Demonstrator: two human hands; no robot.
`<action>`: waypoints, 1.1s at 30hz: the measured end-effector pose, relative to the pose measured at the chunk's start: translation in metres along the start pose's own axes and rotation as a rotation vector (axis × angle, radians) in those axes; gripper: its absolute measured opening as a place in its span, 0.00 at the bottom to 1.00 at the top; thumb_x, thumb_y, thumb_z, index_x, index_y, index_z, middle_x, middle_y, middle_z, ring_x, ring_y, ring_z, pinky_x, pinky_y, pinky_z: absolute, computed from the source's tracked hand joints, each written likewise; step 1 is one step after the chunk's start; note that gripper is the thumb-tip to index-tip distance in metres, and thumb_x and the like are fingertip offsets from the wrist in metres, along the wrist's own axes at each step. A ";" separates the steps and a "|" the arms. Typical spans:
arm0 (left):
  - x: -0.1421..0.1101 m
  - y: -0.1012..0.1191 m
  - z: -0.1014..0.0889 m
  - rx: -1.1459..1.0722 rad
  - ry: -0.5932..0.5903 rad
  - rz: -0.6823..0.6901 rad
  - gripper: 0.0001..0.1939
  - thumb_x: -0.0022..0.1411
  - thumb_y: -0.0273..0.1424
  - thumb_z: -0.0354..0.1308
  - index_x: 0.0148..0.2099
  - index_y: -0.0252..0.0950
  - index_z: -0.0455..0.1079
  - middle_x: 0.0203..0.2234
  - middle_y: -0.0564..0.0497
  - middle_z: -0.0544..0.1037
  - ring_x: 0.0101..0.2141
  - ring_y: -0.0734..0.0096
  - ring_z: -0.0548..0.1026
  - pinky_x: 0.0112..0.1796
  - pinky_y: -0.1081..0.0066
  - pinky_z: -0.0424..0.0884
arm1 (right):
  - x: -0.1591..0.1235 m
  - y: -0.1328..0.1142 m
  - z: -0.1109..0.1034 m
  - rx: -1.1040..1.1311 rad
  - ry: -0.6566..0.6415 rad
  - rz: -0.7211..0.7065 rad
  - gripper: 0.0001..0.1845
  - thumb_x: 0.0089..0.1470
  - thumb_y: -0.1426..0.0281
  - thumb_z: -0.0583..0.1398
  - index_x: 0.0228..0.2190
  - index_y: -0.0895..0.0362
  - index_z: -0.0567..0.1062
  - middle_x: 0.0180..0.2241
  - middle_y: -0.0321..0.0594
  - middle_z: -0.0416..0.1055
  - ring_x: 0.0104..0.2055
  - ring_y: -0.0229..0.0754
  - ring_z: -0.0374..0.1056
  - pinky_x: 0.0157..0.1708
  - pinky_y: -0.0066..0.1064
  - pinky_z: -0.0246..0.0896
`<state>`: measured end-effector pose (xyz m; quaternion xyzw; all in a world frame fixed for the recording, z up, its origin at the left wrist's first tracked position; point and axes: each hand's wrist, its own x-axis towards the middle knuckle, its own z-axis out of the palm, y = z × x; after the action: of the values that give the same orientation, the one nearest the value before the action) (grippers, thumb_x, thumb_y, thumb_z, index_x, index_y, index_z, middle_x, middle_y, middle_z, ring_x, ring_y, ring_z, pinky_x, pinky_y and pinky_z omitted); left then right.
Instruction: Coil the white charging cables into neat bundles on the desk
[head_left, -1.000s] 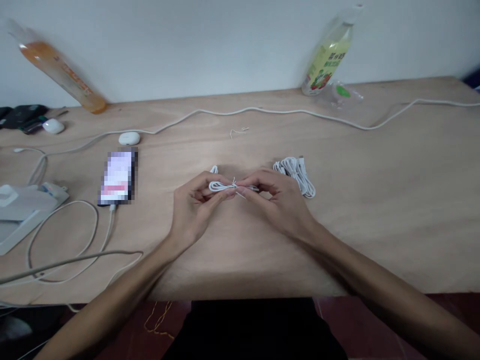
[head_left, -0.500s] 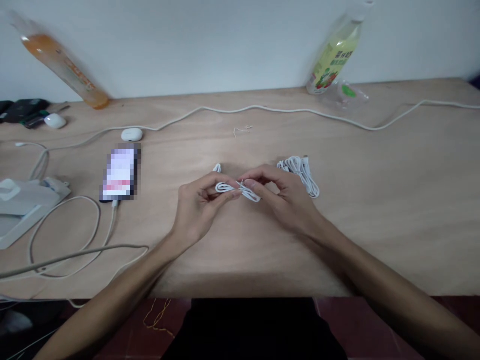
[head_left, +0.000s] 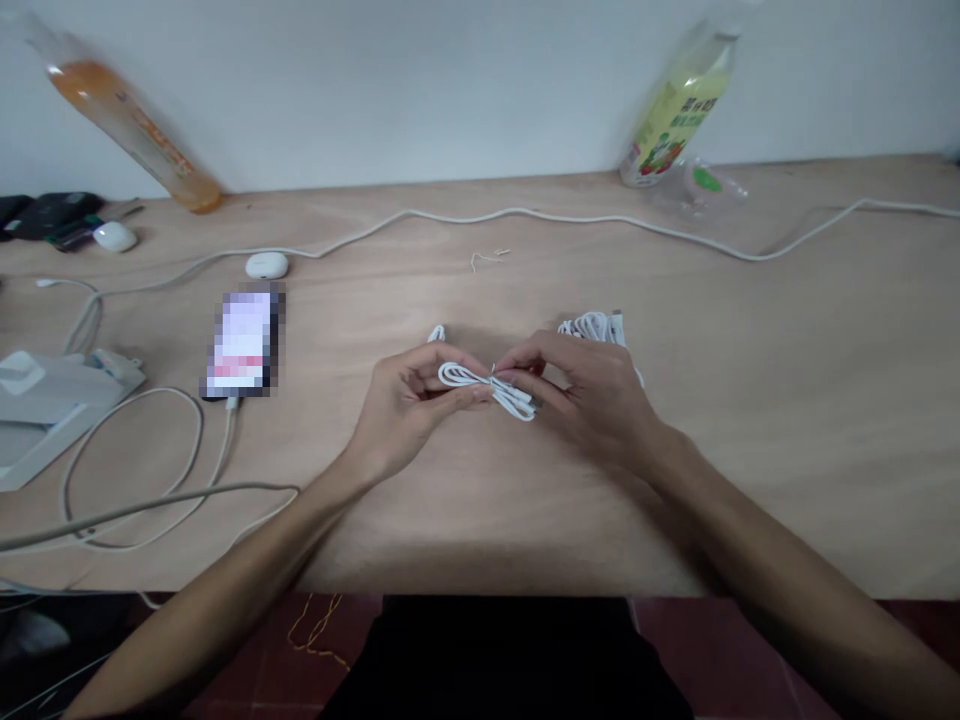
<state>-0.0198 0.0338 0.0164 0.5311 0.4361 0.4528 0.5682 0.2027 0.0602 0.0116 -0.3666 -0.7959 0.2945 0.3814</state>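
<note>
A folded white cable (head_left: 514,398) is bunched into loops and cinched at its middle by a thin twist tie (head_left: 493,371). My left hand (head_left: 397,405) grips the bundle between thumb and fingers, with the loops showing above the thumb. From the other side my right hand (head_left: 600,395) pinches at the tie, its fingertips close to those of the left. Behind the right hand lie several coiled white cables (head_left: 592,325), partly hidden. Another white cable loop (head_left: 436,333) peeks out beyond the left hand.
Loose thin ties (head_left: 487,260) lie further back. At left are a phone (head_left: 241,340) on a charging cord, a white earbud case (head_left: 267,265) and a white charger block (head_left: 52,400). An orange bottle (head_left: 135,135) and a yellow bottle (head_left: 679,110) stand by the wall. A long cord (head_left: 517,212) crosses the table.
Both hands have shifted slightly right with the cable bundle. More of its right-hand loops now show below the right fingers, which cover more of the coiled cables behind.
</note>
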 end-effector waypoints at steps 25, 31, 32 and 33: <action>0.003 0.006 -0.010 -0.505 -0.415 -0.551 0.20 0.53 0.30 0.84 0.41 0.34 0.77 0.29 0.53 0.87 0.28 0.73 0.86 0.33 0.77 0.85 | -0.025 -0.019 -0.014 -0.142 0.025 -0.451 0.15 0.73 0.78 0.59 0.49 0.50 0.82 0.48 0.43 0.84 0.43 0.40 0.81 0.38 0.31 0.79; 0.004 0.008 -0.010 -0.501 -0.460 -0.563 0.19 0.55 0.29 0.83 0.42 0.34 0.76 0.29 0.52 0.87 0.28 0.73 0.86 0.34 0.77 0.85 | -0.025 -0.020 -0.009 -0.048 0.035 -0.357 0.13 0.73 0.77 0.60 0.45 0.51 0.84 0.45 0.42 0.84 0.43 0.41 0.81 0.40 0.31 0.78; 0.004 0.008 -0.011 -0.495 -0.460 -0.562 0.19 0.55 0.29 0.82 0.43 0.34 0.76 0.30 0.52 0.87 0.28 0.73 0.86 0.34 0.77 0.85 | -0.025 -0.021 -0.009 -0.023 0.038 -0.333 0.12 0.72 0.77 0.61 0.44 0.51 0.84 0.44 0.41 0.84 0.43 0.41 0.81 0.41 0.31 0.78; 0.004 0.007 -0.011 -0.489 -0.458 -0.560 0.19 0.56 0.29 0.82 0.43 0.34 0.76 0.30 0.52 0.87 0.28 0.73 0.86 0.34 0.77 0.85 | -0.024 -0.022 -0.009 0.002 0.038 -0.310 0.11 0.72 0.76 0.62 0.44 0.52 0.84 0.43 0.41 0.84 0.43 0.40 0.81 0.42 0.31 0.78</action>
<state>-0.0302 0.0400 0.0231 0.3286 0.3060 0.2417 0.8602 0.2130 0.0302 0.0232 -0.2444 -0.8354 0.2259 0.4375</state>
